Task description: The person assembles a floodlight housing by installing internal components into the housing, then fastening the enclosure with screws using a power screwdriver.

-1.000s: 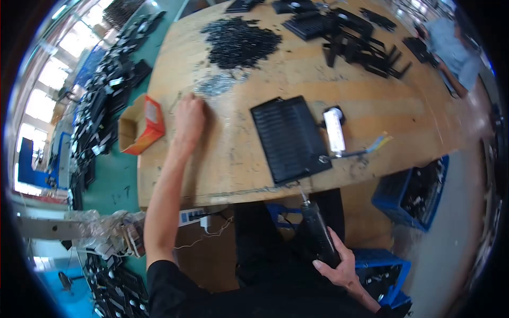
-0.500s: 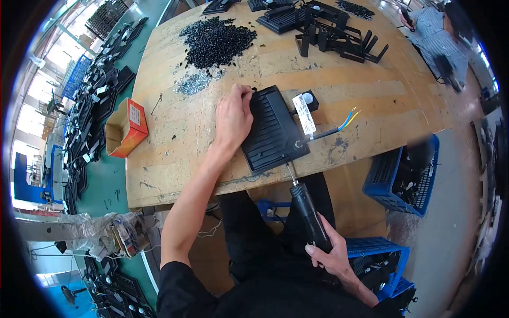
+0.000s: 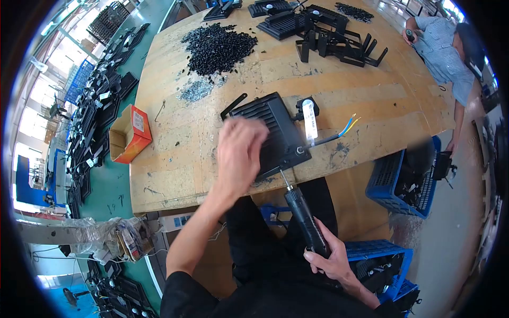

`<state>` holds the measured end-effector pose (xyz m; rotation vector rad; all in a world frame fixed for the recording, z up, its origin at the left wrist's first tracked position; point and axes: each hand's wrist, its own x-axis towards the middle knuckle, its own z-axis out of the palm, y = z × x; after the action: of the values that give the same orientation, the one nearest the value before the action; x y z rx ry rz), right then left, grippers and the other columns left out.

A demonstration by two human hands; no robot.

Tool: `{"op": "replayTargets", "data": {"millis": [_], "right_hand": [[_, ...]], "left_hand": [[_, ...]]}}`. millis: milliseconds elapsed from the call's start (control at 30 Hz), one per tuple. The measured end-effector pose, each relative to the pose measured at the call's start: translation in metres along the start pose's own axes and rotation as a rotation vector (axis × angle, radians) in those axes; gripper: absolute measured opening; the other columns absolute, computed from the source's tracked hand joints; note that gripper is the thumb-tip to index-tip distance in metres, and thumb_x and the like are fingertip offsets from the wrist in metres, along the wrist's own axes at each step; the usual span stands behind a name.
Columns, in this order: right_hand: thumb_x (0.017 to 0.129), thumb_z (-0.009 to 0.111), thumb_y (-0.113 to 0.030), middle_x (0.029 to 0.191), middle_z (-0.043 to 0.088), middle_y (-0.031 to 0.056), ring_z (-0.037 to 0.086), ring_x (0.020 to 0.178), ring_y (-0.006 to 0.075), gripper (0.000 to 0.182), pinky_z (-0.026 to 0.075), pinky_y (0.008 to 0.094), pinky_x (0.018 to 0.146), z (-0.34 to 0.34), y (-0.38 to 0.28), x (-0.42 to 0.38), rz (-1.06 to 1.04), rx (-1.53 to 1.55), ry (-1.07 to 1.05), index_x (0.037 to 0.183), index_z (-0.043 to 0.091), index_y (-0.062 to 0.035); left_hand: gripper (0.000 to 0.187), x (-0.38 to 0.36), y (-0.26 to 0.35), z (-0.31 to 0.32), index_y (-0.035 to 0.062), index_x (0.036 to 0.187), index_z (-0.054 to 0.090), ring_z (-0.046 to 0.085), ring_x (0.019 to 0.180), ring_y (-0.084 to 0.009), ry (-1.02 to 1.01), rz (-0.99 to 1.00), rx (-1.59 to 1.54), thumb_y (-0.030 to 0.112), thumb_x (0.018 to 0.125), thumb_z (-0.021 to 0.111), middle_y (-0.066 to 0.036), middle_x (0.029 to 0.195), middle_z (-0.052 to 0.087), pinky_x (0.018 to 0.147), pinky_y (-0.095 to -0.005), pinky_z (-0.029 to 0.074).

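The left hand (image 3: 239, 148), its fingers curled and blurred, is over the near-left part of a black ribbed panel (image 3: 275, 130); whether it grips anything cannot be told. The right hand (image 3: 331, 258) is wrapped round a smooth, dark cylindrical screwdriver (image 3: 306, 220), its thin metal shaft reaching the panel's near edge. The panel lies on the worn, scuffed wooden bench (image 3: 371, 111), near its front edge. A flat black bracket (image 3: 234, 106) angles out at the panel's far-left corner. Beside the panel's right side are a rounded sensor (image 3: 307, 106) with a white paper label (image 3: 310, 123) and a black cable (image 3: 326, 140) ending in bare-tipped blue and yellow wires (image 3: 349, 125). An open orange cardboard box (image 3: 139, 146) stands at the left.
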<state>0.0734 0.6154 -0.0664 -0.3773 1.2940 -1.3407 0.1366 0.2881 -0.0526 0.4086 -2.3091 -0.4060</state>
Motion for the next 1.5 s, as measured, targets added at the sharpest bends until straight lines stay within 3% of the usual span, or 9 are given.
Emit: {"op": "replayTargets", "data": {"millis": [100,400,733,867,933,1033,1167,1433,1500], "right_hand": [[0.092,0.079,-0.011,0.102,0.067,0.0053,0.059,0.062,0.0071,0.09,0.05,0.0248,0.054,0.001,-0.001,0.001,-0.011,-0.031,0.001,0.167,0.03,-0.0031],[0.093,0.079,-0.012,0.098,0.066,0.0045,0.059,0.062,0.0066,0.089,0.05,0.024,0.055,0.005,-0.002,0.001,-0.041,-0.067,-0.02,0.167,0.03,-0.0023],[0.091,0.076,-0.007,0.093,0.066,0.0058,0.059,0.061,0.0071,0.09,0.049,0.0237,0.055,0.003,0.006,0.009,-0.097,-0.152,-0.014,0.167,0.028,-0.0005],[0.09,0.077,-0.007,0.095,0.066,0.0053,0.059,0.062,0.0068,0.09,0.05,0.024,0.055,-0.002,0.013,0.011,-0.126,-0.173,-0.022,0.166,0.029,-0.0002],[0.091,0.081,-0.013,0.111,0.071,0.007,0.063,0.075,0.0069,0.087,0.055,0.0252,0.069,-0.003,0.014,0.012,-0.099,-0.16,-0.003,0.164,0.035,0.0],[0.09,0.082,-0.014,0.116,0.071,0.0082,0.065,0.082,0.0075,0.088,0.055,0.0259,0.077,-0.008,0.026,0.016,-0.151,-0.2,0.002,0.164,0.036,0.0007],[0.09,0.083,-0.015,0.117,0.071,0.0084,0.065,0.087,0.0079,0.089,0.054,0.0263,0.083,-0.014,0.033,0.012,-0.145,-0.22,0.03,0.164,0.035,0.0011],[0.092,0.08,-0.01,0.11,0.07,0.0064,0.063,0.069,0.0069,0.091,0.053,0.0241,0.059,-0.017,0.026,0.006,-0.059,-0.122,0.05,0.167,0.029,-0.0008],[0.092,0.08,-0.011,0.114,0.07,0.0073,0.065,0.074,0.0079,0.091,0.055,0.0251,0.065,-0.016,0.023,0.007,-0.034,-0.126,0.056,0.166,0.029,-0.0003]], "left_hand": [[0.007,-0.026,0.031,-0.012,0.001,0.101,0.075,0.067,0.101,-0.028,-0.157,-0.307,-0.225,0.003,0.095,0.071,-0.01,0.1,0.076,0.091,-0.0375,0.052],[0.011,-0.033,0.032,-0.021,0.0014,0.103,0.079,0.066,0.102,-0.0195,-0.217,-0.512,-0.453,0.008,0.097,0.074,-0.007,0.1,0.077,0.095,-0.0339,0.051],[0.017,-0.037,0.025,-0.029,0.0006,0.114,0.077,0.067,0.105,-0.0187,-0.259,-0.489,-0.529,0.005,0.099,0.069,-0.009,0.113,0.076,0.094,-0.0334,0.052],[0.027,-0.003,-0.022,-0.025,0.0026,0.128,0.071,0.066,0.117,-0.0352,0.117,-0.209,0.036,0.007,0.102,0.064,-0.018,0.119,0.075,0.1,-0.0429,0.052],[0.024,0.017,-0.057,-0.012,0.0016,0.124,0.073,0.065,0.118,-0.0369,0.189,-0.219,0.213,0.01,0.103,0.064,-0.019,0.116,0.076,0.102,-0.0422,0.052],[0.022,0.033,-0.085,-0.003,-0.0012,0.118,0.074,0.066,0.113,-0.0375,-0.021,-0.389,0.047,0.012,0.104,0.063,-0.018,0.11,0.076,0.098,-0.0423,0.052],[0.024,0.038,-0.086,0.001,-0.0026,0.12,0.074,0.073,0.095,-0.0342,-0.055,-0.26,0.097,0.011,0.103,0.065,-0.02,0.11,0.076,0.085,-0.0384,0.055],[0.016,0.058,-0.057,0.019,0.001,0.108,0.075,0.068,0.087,-0.0395,-0.045,-0.164,0.22,0.004,0.099,0.063,-0.02,0.09,0.069,0.079,-0.048,0.053],[0.018,0.053,-0.063,0.03,0.0014,0.113,0.074,0.067,0.089,-0.0395,-0.077,-0.163,0.245,0.01,0.101,0.063,-0.02,0.094,0.069,0.081,-0.0478,0.053]]}}
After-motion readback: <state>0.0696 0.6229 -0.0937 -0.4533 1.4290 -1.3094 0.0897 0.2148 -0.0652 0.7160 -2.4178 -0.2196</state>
